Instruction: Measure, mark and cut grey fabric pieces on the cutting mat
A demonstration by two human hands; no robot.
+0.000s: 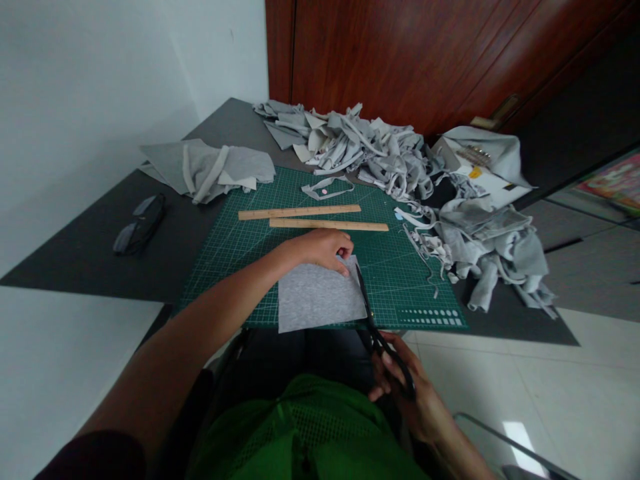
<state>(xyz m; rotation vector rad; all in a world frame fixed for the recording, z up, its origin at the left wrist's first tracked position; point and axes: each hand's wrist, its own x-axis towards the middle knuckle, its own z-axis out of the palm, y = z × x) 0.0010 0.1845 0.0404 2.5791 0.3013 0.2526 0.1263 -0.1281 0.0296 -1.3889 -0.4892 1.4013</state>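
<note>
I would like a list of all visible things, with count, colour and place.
cloth piece: 1, gray, mat's near edge
scissors: 1, black, cloth's right edge
cutting mat: 1, green, on table
rulers: 2, tan, on mat
fabric loop: 1, gray, far on mat
disc: 1, pink, by loop
glasses: 1 pair, black, table's left
bundled cloth: count unclear, gray, far left
scraps: uncountable, gray, far edge and right
box: 1, white, far right
table: 1, dark gray, under mat
door: 1, red-brown, behind table
walls: count unclear, white, left
cabinet: 1, dark, right
floor: 1, pale, right
garment: 1, green, bottom middle
left hand: 1, on cloth
right hand: 1, with scissors
</note>
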